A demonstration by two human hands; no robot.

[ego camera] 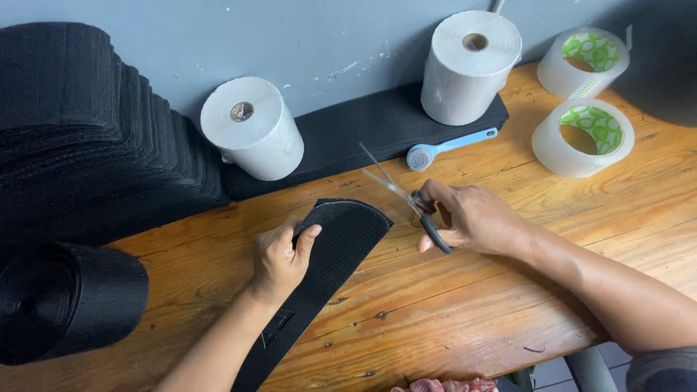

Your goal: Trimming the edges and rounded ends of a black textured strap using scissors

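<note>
Black strap (330, 250) lies on the desk (465, 290), running from the near edge up to a rounded end at centre. Left hand (279, 258) grips that end, thumb on top, fingers curled under its edge. Right hand (472, 218) is closed on the scissors (406, 196), blades parted and pointing far-left, just right of the strap and apart from it. For a clean trim, the strap wants holding flat and taut, with the blades following the curve in short bites. Wood is worn and knotty. Against the grey wall (327, 43) stand two white rolls (250, 127), a black stack (87, 131) at left, tape rolls (584, 138) and a blue brush (446, 149) at right.
</note>
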